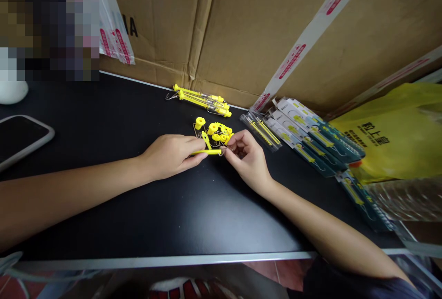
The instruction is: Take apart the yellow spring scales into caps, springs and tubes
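My left hand [172, 154] is closed around a thin yellow plastic strip [214, 152] that points to the right. At the strip's right end, my right hand [249, 163] pinches a small metal hook [223, 150]; its tip meets or nearly meets the strip. Just behind both hands lies a pile of loose yellow plastic parts [221, 129] with thin metal wire pieces among them. A yellow cap [199, 123] stands at the pile's left. Farther back rest several yellow spring scales [196, 99] with metal hooks, side by side.
Clear packs with yellow scale strips [261, 129] lie right of the pile, beside several printed boxes [304, 129]. A yellow plastic bag [397, 129] fills the far right. Large cardboard boxes [262, 32] wall off the back. A phone [24, 138] lies left on the black table [103, 225].
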Tool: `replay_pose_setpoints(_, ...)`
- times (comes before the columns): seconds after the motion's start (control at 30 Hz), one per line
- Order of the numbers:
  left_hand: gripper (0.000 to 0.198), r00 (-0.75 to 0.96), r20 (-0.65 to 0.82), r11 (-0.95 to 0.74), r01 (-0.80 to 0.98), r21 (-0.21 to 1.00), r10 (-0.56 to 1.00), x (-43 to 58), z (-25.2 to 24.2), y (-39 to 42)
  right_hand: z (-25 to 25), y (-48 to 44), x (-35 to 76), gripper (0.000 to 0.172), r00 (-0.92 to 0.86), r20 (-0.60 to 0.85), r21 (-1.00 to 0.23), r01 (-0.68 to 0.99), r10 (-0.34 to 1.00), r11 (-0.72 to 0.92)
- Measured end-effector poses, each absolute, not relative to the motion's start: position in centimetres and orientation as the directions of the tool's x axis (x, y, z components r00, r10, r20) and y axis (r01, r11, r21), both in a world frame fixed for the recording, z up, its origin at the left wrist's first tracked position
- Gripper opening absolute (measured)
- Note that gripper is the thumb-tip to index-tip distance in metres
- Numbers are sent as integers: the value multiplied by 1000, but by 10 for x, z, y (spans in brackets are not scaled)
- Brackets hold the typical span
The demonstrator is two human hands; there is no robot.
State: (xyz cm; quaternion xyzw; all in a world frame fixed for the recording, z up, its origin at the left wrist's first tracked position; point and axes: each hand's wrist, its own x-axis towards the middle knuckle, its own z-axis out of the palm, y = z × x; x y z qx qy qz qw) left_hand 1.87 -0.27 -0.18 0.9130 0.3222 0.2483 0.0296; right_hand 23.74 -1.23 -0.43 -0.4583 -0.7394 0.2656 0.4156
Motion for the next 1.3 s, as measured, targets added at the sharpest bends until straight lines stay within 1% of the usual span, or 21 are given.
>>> replay_pose_setpoints(0.1,31,747,420,-847,520,114,515,19,-2,-1,-5,-16,237,10,-325,469,-595,571,821,566)
replay_pose_setpoints(0.2,34,779,399,-867,488,99,484,20,-2,0,-8,-19,238,8,-438,548,-423,590,713,688)
replay_pose_setpoints(0.3,29,784,392,-872,473,124,481,20,-3,0,-9,-21,237,10,-520,565,-339,562,641,755)
replay_pose_setpoints(0.4,25,805,393,-893,431,127,445,21,-4,-2,-9,-22,235,14,-577,552,-310,529,602,790)
replay_pose_setpoints(0.47,25,815,406,-907,408,104,413,20,-4,-3,-8,-23,234,18,-609,525,-329,499,595,802)
replay_pose_setpoints(0.53,26,812,436,-915,396,79,389,20,-4,-3,-6,-24,234,24,-605,493,-392,488,626,780)
replay_pose_setpoints(0.57,26,803,456,-915,396,72,384,20,-4,-3,-5,-25,234,28,-582,476,-445,487,659,751)
replay_pose_setpoints(0.63,24,783,486,-911,405,76,389,20,-3,-4,-2,-28,233,33,-520,428,-590,459,739,664)
replay_pose_setpoints(0.7,21,768,496,-903,421,86,405,20,-3,-4,1,-31,231,32,-482,371,-728,379,794,571)
replay_pose_setpoints(0.77,19,764,489,-896,433,97,422,20,-3,-5,3,-34,229,28,-485,335,-804,301,808,514)
replay_pose_setpoints(0.8,18,762,486,-894,436,107,429,20,-3,-5,3,-35,228,25,-490,330,-815,283,807,505)
replay_pose_setpoints(0.87,15,756,481,-889,440,127,443,20,-4,-5,2,-38,227,22,-506,336,-801,290,794,524)
replay_pose_setpoints(0.97,12,738,488,-877,461,138,465,20,-6,-5,-1,-39,226,26,-535,376,-737,322,756,594)
replay_pose_setpoints(1.03,19,723,481,-859,490,149,496,19,-7,-5,-4,-39,226,36,-553,396,-709,323,733,627)
replay_pose_setpoints(1.13,37,707,470,-839,519,164,529,19,-7,-5,-7,-38,227,53,-576,385,-706,320,721,632)
replay_pose_setpoints(1.2,48,711,467,-840,521,153,526,18,-7,-5,-8,-38,227,60,-583,377,-712,314,720,628)
replay_pose_setpoints(1.23,51,720,461,-844,518,142,519,19,-7,-5,-7,-38,227,62,-581,378,-717,308,721,625)
replay_pose_setpoints(1.3,51,738,446,-851,512,117,506,19,-6,-5,-6,-38,227,64,-575,376,-732,296,726,613)
